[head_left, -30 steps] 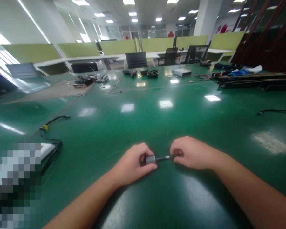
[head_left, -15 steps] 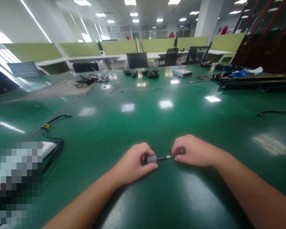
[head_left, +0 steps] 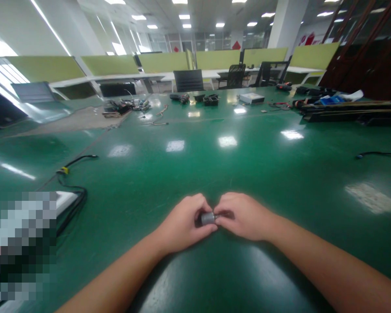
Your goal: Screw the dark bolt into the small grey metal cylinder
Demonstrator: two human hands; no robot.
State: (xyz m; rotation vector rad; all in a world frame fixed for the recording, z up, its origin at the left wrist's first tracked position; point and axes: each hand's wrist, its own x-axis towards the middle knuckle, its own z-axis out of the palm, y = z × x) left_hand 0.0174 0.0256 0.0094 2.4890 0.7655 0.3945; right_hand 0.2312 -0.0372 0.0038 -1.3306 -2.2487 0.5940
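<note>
My left hand [head_left: 188, 224] is closed around a small grey metal cylinder [head_left: 208, 218], thumb at the near side and fingers at the far side. My right hand [head_left: 243, 216] pinches right at the cylinder's right end, fingertips nearly touching those of the left. Between them, most of the thin dark rod [head_left: 216, 216] is covered by the right fingers; only a short bit shows. Both hands rest low over the glossy green tabletop [head_left: 202, 167].
On the left lie a black cable [head_left: 81, 160] with a yellow piece and a white-edged, pixelated object [head_left: 22, 230]. Another cable [head_left: 378, 153] is on the right. Electronic parts [head_left: 125, 107], a metal box [head_left: 251, 98] and dark strips [head_left: 348, 112] line the far side.
My right hand has moved left along the thin rod up to the cylinder, covering the rod that showed before. My left hand has stayed in place with the cylinder.
</note>
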